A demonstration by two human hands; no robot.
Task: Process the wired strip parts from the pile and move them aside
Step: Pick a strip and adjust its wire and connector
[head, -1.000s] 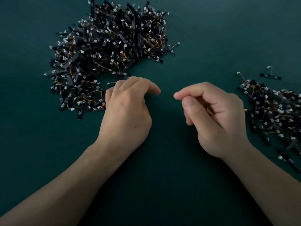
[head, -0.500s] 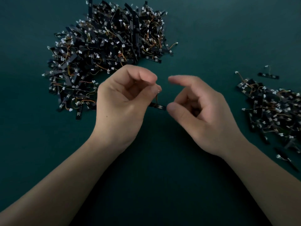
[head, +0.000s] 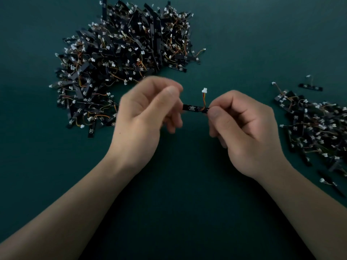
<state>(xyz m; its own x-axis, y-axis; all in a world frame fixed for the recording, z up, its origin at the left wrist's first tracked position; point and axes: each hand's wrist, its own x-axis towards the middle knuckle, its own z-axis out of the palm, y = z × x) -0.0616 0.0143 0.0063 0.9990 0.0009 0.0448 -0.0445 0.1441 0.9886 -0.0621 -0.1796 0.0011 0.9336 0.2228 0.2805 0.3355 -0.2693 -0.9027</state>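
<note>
Over dark teal tabletop [head: 262, 44], big pile [head: 122, 59] L, R hand [head: 244, 132] pinches strip [head: 193, 107].

One head-worn wide-angle camera, facing forward and down onto the green table [head: 253, 34], close in, left hand [head: 144, 117] and right hand [head: 244, 132] mid-frame, pile [head: 122, 59] at 11 o'clock

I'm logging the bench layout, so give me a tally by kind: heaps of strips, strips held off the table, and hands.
Heaps: 2, the big pile and the smaller pile
Single strip off the table: 1
Hands: 2, the left hand and the right hand
Total: 5
Strips inside the heaps are too many to count.
</note>
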